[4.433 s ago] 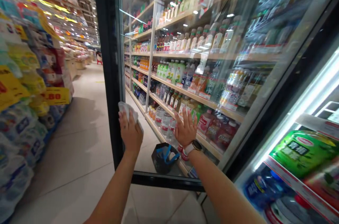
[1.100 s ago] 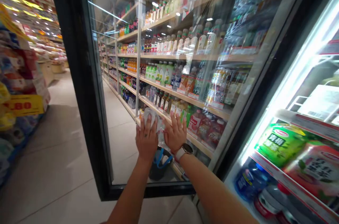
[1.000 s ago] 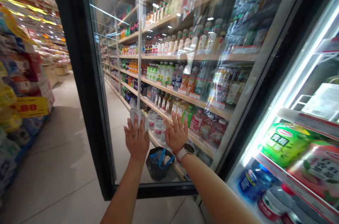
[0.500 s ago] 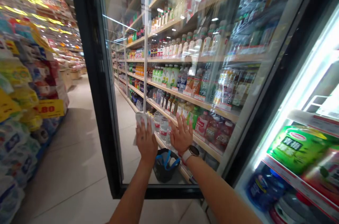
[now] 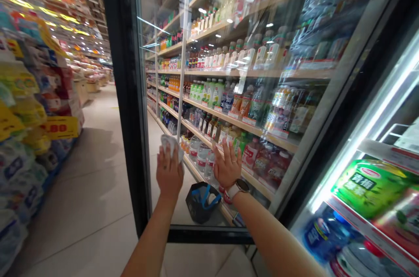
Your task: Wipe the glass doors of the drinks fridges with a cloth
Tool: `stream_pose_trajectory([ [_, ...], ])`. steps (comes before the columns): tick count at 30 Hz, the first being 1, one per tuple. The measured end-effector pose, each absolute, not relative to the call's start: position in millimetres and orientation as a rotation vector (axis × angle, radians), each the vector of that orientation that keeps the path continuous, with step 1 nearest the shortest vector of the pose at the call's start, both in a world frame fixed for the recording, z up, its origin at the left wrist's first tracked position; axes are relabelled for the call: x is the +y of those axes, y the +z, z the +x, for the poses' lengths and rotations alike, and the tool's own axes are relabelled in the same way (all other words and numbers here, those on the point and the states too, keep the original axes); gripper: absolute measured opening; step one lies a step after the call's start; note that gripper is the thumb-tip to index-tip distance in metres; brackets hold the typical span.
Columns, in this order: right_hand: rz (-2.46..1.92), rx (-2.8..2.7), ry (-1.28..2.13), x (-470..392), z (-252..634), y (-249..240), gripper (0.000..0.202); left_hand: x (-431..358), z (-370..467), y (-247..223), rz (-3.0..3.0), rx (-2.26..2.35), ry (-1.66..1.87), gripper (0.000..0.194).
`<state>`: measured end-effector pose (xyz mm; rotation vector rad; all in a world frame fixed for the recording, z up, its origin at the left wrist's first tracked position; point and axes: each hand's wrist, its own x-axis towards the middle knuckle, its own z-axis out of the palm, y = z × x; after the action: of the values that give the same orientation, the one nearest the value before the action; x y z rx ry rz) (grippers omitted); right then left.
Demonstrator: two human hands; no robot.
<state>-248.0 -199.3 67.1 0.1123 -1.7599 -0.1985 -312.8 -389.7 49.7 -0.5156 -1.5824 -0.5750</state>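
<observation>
A black-framed glass door (image 5: 242, 234) stands in front of me. My left hand (image 5: 170, 171) presses a crumpled whitish cloth (image 5: 171, 141) against the lower left of the pane, its fingers over the cloth. To the right, my right hand (image 5: 228, 168) lies with spread fingers at the glass, holding nothing. A ring and a watch (image 5: 241, 186) show on that side. Seen through the pane, below and between the hands, a dark basket with blue handles (image 5: 199, 211) rests on the floor; its contents are hard to make out.
Behind the glass run shelves of bottled drinks (image 5: 216, 94). At right, a lit cooler holds a green package (image 5: 363, 187) and a blue bottle (image 5: 327, 229). Stacked packs (image 5: 22, 168) with a yellow price sign (image 5: 62, 128) line the aisle floor (image 5: 94, 198) at left.
My left hand and the cloth have slid left along the glass, toward the frame. My right hand stays near the same spot. The view has shifted slightly.
</observation>
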Motion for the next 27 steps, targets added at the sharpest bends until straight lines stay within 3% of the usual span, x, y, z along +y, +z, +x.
stream_pose_trajectory([
  [7,0.121,-1.799,-0.172,-198,-246,65,0.057,-392,-310,52,-0.271,-1.620,-0.853,0.056],
  [17,0.127,-1.736,-0.193,-190,-250,60,0.053,-295,-271,39,-0.711,-1.558,-0.595,0.053],
  [20,0.142,-1.745,-0.181,-188,-251,59,0.055,-308,-275,43,-0.760,-1.558,-0.500,0.051],
  [27,0.098,-1.741,-0.208,-192,-245,63,0.044,-375,-294,55,-0.521,-1.581,-0.485,0.065],
])
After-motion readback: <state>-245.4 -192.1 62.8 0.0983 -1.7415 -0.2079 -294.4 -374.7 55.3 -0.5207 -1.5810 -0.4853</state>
